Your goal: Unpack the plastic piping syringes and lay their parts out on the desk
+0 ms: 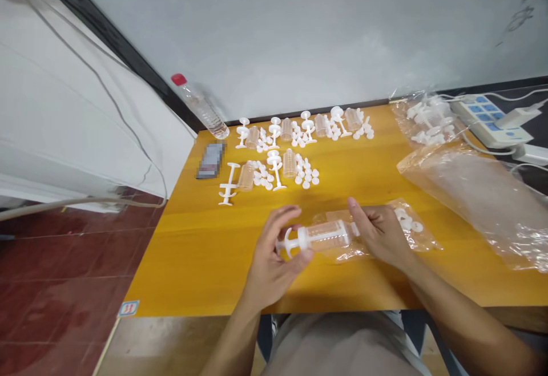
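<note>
A clear plastic syringe-like tube [327, 235] with a white plunger and collar lies sideways between my hands, above the table. My left hand [274, 256] curls around its white plunger end on the left. At the tube's right end, my right hand [381, 230] is closed on the narrow tip, thumb pointing up. Under and beside the right hand lies a small clear bag [428, 240] with white round pieces in it.
Two rows of white plungers [276, 170], clear barrels [290, 163] and small white caps [307, 173] stretch across the yellow table [192, 250]. Behind are a phone [210, 160] and a bottle [203, 110]; at right, plastic bags [475, 193] and a power strip [490, 119].
</note>
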